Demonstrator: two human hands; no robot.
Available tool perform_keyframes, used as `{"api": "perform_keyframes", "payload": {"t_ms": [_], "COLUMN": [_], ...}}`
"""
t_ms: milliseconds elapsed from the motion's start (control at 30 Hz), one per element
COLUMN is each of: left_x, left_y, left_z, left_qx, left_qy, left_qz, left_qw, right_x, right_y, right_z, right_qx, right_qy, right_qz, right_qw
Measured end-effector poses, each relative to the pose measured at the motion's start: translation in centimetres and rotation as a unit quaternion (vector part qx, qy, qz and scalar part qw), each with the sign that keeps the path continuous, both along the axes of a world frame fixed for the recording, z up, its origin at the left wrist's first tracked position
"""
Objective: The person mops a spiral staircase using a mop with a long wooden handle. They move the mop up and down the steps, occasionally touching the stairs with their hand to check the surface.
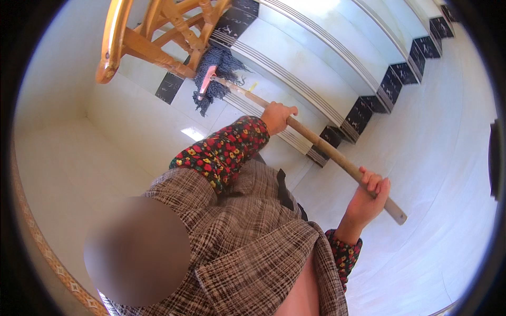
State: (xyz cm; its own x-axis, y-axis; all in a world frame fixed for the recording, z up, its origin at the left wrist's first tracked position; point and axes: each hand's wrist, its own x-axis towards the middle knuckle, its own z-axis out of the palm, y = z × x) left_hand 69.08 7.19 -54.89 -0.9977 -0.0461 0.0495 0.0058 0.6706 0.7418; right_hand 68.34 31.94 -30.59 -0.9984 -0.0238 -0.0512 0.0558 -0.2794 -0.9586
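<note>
My left hand (276, 117) is closed round the middle of a mop's wooden handle (320, 145). My right hand (371, 189) grips the same handle close to its upper end, which sticks out past the fingers and has a small hole. The handle slants up and left to a pink mop clamp (207, 83). Dark grey mop strands (221, 67) spread from the clamp over a pale tiled step, beside the foot of the wooden railing. A small yellow mark (253, 86) shows on the step near the strands.
A wooden stair railing (158, 51) with turned balusters stands at upper left. Pale tiled stairs (292, 51) with ridged metal-like edging (292, 77) run across the top. Black marbled tiles (357, 114) line the stair side along a pale wall (431, 158). A dark object (493, 160) is at the far right.
</note>
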Motion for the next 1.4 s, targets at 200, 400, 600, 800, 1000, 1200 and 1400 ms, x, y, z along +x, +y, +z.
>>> {"api": "perform_keyframes", "payload": {"t_ms": [200, 400, 600, 800, 1000, 1200, 1400], "left_x": [1.6, 2.4, 3.1, 3.3, 4.3, 3.4, 8.2], "left_y": [5.5, 7.1, 10.1, 11.2, 8.4, 8.2, 10.2], "left_z": [1.5, 3.3, 2.8, 1.6, -1.9, -0.5, 1.3], "left_qx": [0.058, -0.012, 0.030, 0.083, 0.174, 0.113, 0.159], "left_qy": [-0.059, -0.084, -0.093, -0.116, 0.011, -0.120, -0.205], "left_qz": [-0.137, -0.202, -0.294, -0.406, -0.308, -0.378, -0.569], "left_qw": [0.987, 0.976, 0.951, 0.903, 0.935, 0.911, 0.780], "right_x": [4.1, 7.3, 11.7, 15.1, 13.8, 13.3, 15.9], "right_y": [1.6, 6.2, 6.5, 4.5, 6.1, 3.0, 5.4], "right_z": [5.1, 2.9, 4.1, 4.7, 7.0, 10.9, 13.1], "right_qx": [0.065, 0.007, 0.079, 0.166, -0.028, 0.063, 0.132], "right_qy": [-0.033, -0.014, 0.047, 0.100, 0.259, 0.180, 0.110], "right_qz": [-0.130, -0.223, -0.277, -0.303, 0.083, -0.156, -0.308], "right_qw": [0.989, 0.975, 0.957, 0.933, 0.962, 0.969, 0.936]}}
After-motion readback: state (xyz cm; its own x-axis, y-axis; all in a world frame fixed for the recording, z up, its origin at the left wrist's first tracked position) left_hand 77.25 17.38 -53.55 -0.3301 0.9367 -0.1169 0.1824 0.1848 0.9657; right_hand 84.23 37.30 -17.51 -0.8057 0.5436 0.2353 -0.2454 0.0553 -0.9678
